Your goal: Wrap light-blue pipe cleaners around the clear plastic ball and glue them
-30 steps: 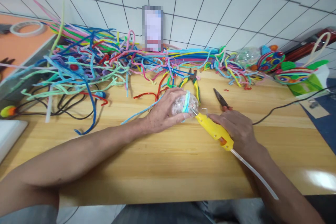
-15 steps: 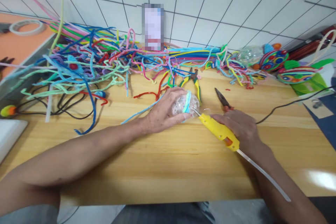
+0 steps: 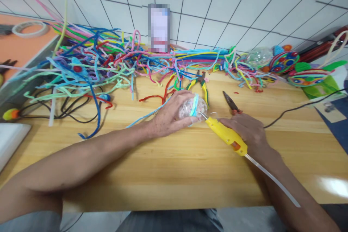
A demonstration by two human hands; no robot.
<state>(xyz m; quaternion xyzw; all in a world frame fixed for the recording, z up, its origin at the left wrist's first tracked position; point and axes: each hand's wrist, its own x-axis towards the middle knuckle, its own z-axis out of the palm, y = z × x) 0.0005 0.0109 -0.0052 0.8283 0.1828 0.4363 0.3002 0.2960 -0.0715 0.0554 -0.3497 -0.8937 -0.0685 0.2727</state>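
Observation:
My left hand (image 3: 175, 114) is wrapped around a clear plastic ball (image 3: 200, 107) just above the tabletop. Pale blue and yellow-green pipe cleaners (image 3: 194, 105) run as a band across the ball. In my right hand (image 3: 248, 129) is a yellow hot glue gun (image 3: 226, 135), its metal nozzle at the ball's right side. A long clear glue stick (image 3: 273, 179) sticks out of the gun's back end. Dark-nosed pliers (image 3: 230, 101) lie just beyond my right hand, their handles partly hidden by it. Yellow-and-green pliers (image 3: 202, 86) rest behind the ball.
Tangled colourful pipe cleaners (image 3: 89, 61) spread along the wall. A phone (image 3: 159, 29) leans upright there. Finished-looking decorated balls (image 3: 284, 61) and another clear ball (image 3: 258, 57) stand at the back right. A black cord (image 3: 301, 107) crosses the right side. A tape roll (image 3: 29, 29) lies at far left.
The view has shifted very slightly. Both hands, the ball and the glue gun keep nearly the same places, with the nozzle still at the ball.

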